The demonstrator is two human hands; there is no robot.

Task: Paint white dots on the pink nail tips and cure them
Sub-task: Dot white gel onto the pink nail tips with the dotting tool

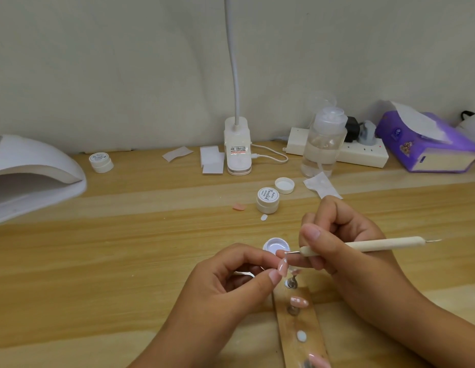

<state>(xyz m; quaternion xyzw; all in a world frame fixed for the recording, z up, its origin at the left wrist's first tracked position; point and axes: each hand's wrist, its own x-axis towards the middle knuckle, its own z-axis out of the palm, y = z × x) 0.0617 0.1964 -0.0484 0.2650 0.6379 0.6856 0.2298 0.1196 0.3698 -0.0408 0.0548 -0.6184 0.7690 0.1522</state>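
Note:
My left hand pinches a pink nail tip between thumb and fingers, just above a wooden holder strip. My right hand grips a cream dotting pen, and its metal point touches the upper end of that tip, where a white dot shows. An open jar of white gel sits right behind my fingers. On the strip lie a pink tip with white dots, a pale tip and another pink tip at the bottom edge.
A white curing lamp stands at the left. Behind my hands are a closed jar, a loose lid, a stray pink tip, a pump bottle, a clip lamp base, a power strip and a purple tissue pack.

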